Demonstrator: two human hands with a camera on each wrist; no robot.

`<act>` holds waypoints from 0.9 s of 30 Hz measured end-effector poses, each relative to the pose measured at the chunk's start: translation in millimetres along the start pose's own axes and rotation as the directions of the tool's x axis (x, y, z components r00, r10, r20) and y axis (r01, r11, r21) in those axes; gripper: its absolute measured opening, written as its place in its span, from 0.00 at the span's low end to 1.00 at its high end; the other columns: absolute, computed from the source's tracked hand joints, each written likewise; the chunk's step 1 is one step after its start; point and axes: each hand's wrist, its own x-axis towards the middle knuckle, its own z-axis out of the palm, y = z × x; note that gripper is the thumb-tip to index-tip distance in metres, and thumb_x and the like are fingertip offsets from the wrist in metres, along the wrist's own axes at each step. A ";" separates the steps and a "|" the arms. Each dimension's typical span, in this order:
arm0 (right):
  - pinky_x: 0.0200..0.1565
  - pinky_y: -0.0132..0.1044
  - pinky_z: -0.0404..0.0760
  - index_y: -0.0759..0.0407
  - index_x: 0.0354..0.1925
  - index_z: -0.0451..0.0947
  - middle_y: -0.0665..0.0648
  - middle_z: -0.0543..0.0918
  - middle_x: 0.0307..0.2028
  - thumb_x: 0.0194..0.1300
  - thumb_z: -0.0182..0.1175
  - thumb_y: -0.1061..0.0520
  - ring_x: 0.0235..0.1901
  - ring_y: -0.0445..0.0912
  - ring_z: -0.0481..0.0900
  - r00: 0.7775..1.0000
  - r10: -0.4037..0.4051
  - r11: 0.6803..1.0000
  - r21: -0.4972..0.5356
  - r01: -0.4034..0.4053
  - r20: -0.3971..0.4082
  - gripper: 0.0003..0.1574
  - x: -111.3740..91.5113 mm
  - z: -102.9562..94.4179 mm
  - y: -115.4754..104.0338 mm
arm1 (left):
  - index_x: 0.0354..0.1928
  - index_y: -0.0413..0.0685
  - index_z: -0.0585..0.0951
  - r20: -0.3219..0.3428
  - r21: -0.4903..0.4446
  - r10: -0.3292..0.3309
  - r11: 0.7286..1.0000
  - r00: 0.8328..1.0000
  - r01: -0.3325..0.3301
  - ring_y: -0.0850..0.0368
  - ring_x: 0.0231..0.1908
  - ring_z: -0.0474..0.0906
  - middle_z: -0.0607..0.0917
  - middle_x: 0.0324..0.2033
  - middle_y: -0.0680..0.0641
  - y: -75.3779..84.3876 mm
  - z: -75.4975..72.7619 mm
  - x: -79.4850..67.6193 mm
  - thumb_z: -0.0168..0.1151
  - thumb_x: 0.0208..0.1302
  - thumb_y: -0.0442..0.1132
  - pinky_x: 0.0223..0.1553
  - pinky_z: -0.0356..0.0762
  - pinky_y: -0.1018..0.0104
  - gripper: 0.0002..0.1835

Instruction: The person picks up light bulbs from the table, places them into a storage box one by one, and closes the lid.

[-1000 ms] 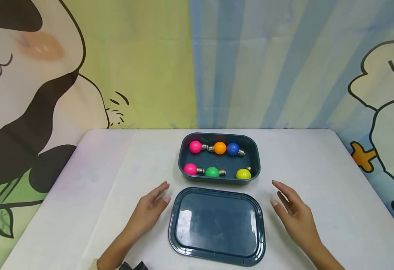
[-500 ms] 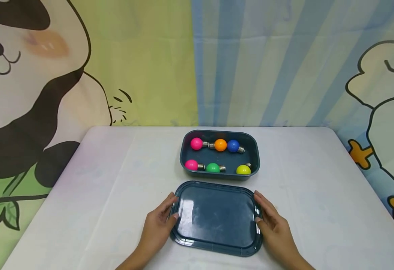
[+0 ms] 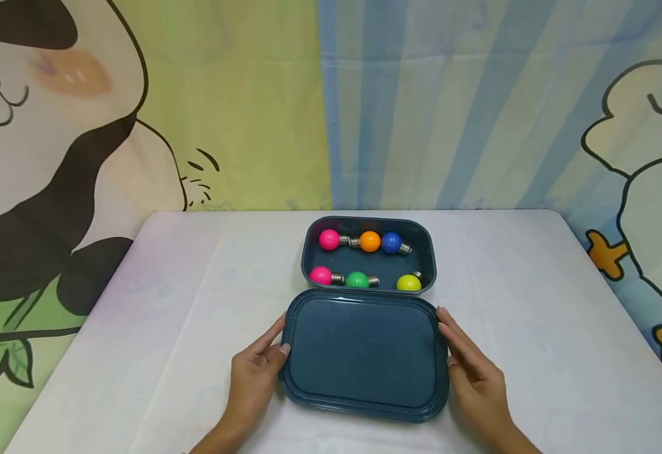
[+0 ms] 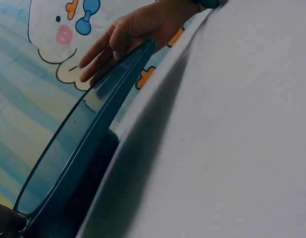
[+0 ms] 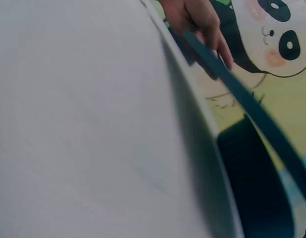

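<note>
A dark blue rectangular lid [image 3: 365,353] is held level by both hands. My left hand [image 3: 254,378] grips its left edge, thumb at the rim. On the opposite side my right hand [image 3: 475,381] holds the right edge, its fingers stretched along the rim. The left wrist view shows the lid [image 4: 88,124] raised off the table, the right hand [image 4: 138,32] at its far end. Just beyond the lid's far edge stands a matching open box [image 3: 373,261]. Inside lie coloured light bulbs: two pink, an orange [image 3: 370,241], a blue [image 3: 391,243], a green [image 3: 357,280] and a yellow [image 3: 408,283].
A white cloth covers the table [image 3: 195,302]. Behind it hangs a printed curtain [image 3: 263,113] with a panda on the left and a white cartoon animal on the right.
Both hands have come in from the sides to the lid and taken hold of its edges. The lid has risen and moved forward to the box's near rim. The box and bulbs stay put.
</note>
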 end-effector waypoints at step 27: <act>0.29 0.15 0.71 0.84 0.46 0.77 0.65 0.86 0.38 0.64 0.63 0.67 0.28 0.38 0.84 0.889 -0.336 0.931 -0.255 0.263 -0.311 0.18 94.3 -1.1 -11.8 | 0.65 0.17 0.60 -0.036 0.089 0.895 0.446 0.445 -0.891 0.37 0.67 0.60 0.65 0.65 0.28 58.7 36.3 81.5 0.57 0.70 0.31 0.67 0.60 0.50 0.30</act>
